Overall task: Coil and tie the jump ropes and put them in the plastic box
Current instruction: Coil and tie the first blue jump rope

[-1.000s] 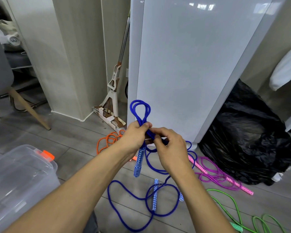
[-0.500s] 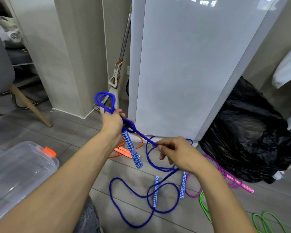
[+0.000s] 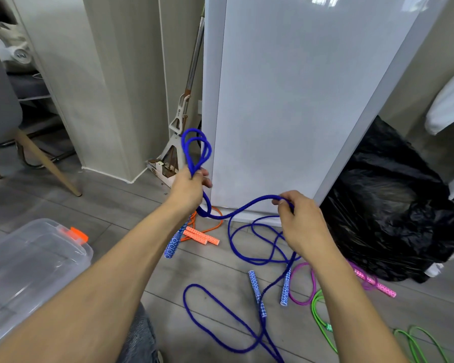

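Observation:
My left hand (image 3: 188, 188) grips a blue jump rope (image 3: 243, 205), with two small loops standing up above the fist and a blue patterned handle (image 3: 173, 243) hanging below the wrist. A slack span of the same rope runs right to my right hand (image 3: 298, 221), which pinches it at about the same height. More blue rope lies in loops on the floor, with two blue handles (image 3: 257, 289) beside them. An orange rope (image 3: 202, 235), a pink rope (image 3: 303, 284) and a green rope (image 3: 323, 323) lie on the floor. The clear plastic box (image 3: 32, 271) with an orange latch sits at lower left.
A white cabinet panel (image 3: 294, 100) stands straight ahead. A black plastic bag (image 3: 393, 205) fills the right side. A mop (image 3: 181, 119) leans in the corner behind my left hand. Wooden chair legs (image 3: 45, 163) stand at far left.
My hands have moved apart. The left hand went left, then back towards the middle with the loops; the right hand drew the rope out rightwards and higher, so a slack span hangs between them.

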Demonstrator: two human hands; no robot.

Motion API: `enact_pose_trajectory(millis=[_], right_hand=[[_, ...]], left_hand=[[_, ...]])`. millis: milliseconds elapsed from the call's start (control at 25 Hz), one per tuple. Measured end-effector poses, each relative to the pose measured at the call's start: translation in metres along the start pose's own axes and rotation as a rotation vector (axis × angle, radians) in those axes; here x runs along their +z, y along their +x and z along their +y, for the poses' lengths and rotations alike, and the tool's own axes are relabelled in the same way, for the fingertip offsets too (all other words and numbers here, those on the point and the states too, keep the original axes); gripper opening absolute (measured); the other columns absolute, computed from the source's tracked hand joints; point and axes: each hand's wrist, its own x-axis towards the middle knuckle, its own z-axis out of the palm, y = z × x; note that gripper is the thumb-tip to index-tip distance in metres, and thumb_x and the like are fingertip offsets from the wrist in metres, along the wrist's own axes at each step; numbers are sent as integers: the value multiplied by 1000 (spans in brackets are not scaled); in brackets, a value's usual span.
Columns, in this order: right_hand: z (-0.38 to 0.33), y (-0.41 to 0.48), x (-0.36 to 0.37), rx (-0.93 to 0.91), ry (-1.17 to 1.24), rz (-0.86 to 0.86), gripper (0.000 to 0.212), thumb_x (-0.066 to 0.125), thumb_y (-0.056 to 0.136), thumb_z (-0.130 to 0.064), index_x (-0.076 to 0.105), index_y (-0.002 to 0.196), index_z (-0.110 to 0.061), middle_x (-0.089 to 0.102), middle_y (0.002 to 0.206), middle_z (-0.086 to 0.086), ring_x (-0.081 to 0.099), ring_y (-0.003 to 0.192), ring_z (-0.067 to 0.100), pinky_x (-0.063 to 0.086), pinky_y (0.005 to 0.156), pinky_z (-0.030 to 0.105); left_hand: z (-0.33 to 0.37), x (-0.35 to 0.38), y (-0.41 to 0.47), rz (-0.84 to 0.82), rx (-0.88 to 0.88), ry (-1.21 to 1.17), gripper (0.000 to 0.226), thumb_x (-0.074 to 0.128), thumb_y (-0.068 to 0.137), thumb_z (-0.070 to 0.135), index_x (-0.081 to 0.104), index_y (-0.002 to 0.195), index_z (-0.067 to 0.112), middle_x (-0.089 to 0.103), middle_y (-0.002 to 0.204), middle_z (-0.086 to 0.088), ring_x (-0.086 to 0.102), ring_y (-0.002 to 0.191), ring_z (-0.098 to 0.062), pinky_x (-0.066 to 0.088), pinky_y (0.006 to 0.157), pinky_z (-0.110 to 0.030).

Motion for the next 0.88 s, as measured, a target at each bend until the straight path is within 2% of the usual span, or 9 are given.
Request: enact_pose_trajectory(millis=[80,200,360,480,600,720,800,880], right_hand=[[-5,-2,0,-90,62,-9,20,48,103,-20,68,106,-21,60,76,-14,53,68,3,40,60,21],[-11,-7,6,-157,86,-45,15,55,101,-24,69,103,-29,71,83,-12,64,83,3,51,73,25],[-12,-8,14,-108,147,-22,1,60,98,-31,59,99,-30,76,91,-11,70,87,4,57,80,33],[-14,-10,16,-113,116,52,8,60,98,-34,52,98,-32,73,93,-10,70,84,7,59,76,38],[-17,-12,17,-168,60,175,6,62,96,-31,57,99,-29,70,93,-11,66,81,8,56,74,38],[-20,-13,16,-165,93,204,9,64,95,-32,62,101,-26,69,95,-11,64,84,8,55,76,36],[-20,-14,15,-146,66,203,13,66,94,-36,64,101,-25,68,91,-10,62,81,9,53,72,33],[-19,-13,15,-97,44,173,18,66,93,-42,65,96,-25,62,75,-9,57,67,9,47,62,28]], left_hand=[[3,4,-11,-181,5,28,22,35,106,17,54,96,16,74,87,-1,62,79,-22,48,67,-31],[9,13,-28,-374,50,90,21,35,107,19,56,104,15,77,97,3,70,97,-17,53,84,-36],[15,21,-46,-496,66,112,23,37,106,15,58,110,9,73,94,-2,72,84,-10,55,78,-29],[19,20,-52,-594,35,93,23,38,106,16,60,111,13,75,97,-5,74,89,-15,58,82,-31],[19,21,-56,-673,-2,65,21,38,107,16,60,106,14,71,86,-4,72,83,-19,59,80,-34],[17,18,-54,-741,-57,10,20,42,106,18,60,100,11,61,78,-5,67,78,-25,57,83,-40],[17,16,-51,-768,-92,22,21,43,106,19,60,98,9,56,71,-3,63,71,-24,57,81,-39],[15,14,-49,-724,-84,60,22,43,106,19,59,96,9,53,67,-1,60,64,-21,57,79,-39]])
